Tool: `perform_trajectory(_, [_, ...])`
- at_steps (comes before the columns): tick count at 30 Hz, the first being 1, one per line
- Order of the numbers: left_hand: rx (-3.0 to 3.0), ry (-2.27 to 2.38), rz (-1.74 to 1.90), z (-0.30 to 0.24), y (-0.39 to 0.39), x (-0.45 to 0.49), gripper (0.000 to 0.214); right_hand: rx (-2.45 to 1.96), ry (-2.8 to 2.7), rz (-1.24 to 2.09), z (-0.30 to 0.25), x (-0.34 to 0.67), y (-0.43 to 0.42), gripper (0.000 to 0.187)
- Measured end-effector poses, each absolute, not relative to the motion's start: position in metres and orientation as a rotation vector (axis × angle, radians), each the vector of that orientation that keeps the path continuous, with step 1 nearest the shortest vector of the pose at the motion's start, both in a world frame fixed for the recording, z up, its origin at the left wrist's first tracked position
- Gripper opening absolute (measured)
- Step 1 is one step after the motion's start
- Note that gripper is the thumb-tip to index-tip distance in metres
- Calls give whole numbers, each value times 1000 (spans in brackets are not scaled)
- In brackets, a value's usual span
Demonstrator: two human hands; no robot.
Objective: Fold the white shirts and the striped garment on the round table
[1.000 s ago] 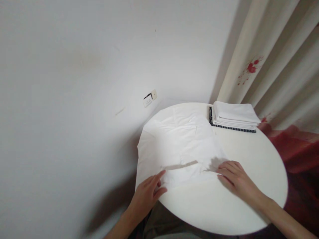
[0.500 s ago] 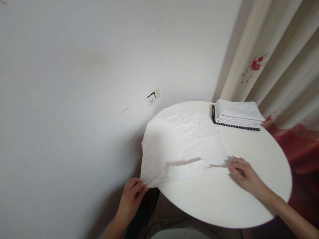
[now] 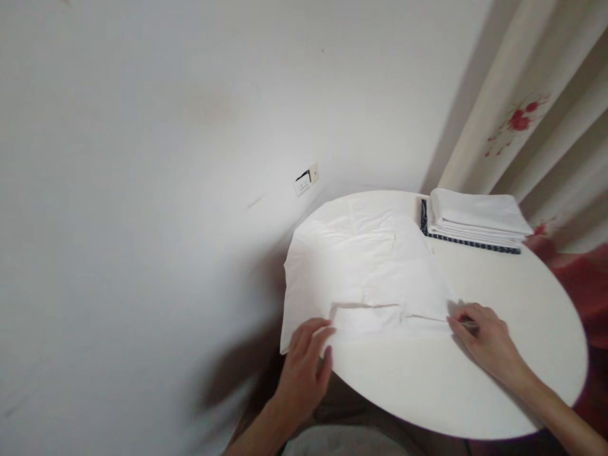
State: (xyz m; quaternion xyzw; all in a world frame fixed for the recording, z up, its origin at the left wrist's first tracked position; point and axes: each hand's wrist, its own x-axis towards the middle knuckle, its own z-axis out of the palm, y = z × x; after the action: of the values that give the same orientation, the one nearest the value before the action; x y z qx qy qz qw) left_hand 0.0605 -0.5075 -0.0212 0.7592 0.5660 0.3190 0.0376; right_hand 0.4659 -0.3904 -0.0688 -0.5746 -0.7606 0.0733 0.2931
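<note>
A white cloth (image 3: 365, 272) lies spread over the left half of a round white table (image 3: 498, 297), its left side hanging over the rim. My left hand (image 3: 306, 364) rests at the cloth's near left edge by the table rim, fingers curled and touching the fabric. My right hand (image 3: 484, 339) lies on the table at the cloth's near right corner, with fingers pinched together on that corner.
A stack of folded white cloths (image 3: 477, 218) sits on a dark patterned cloth at the table's far right. A pale curtain with red flowers (image 3: 532, 120) hangs on the right. A white wall with a socket (image 3: 306, 180) is close on the left.
My left hand has come up from below the table rim to the cloth's near edge. My right hand stays at the right corner. The near fold of the cloth now lies flatter.
</note>
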Motion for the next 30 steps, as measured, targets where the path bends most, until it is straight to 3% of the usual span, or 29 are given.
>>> perform_trajectory(3, [2502,1481,747,-13,-488,114,44,-1513,-1953,198,-78,472,-391,17])
perform_trajectory(9, [2514,1574,580,-39,-448,138,59,-1572,-1880,154,-84,485,-398,20])
perform_trajectory(21, [2584,1552,494,-43,-439,130,52,-1531,-1674,152,-54,475,-395,21])
perform_trajectory(30, [2724,1599,477,-44,-439,130,47,-1089,-2468,106,-26,336,-419,59])
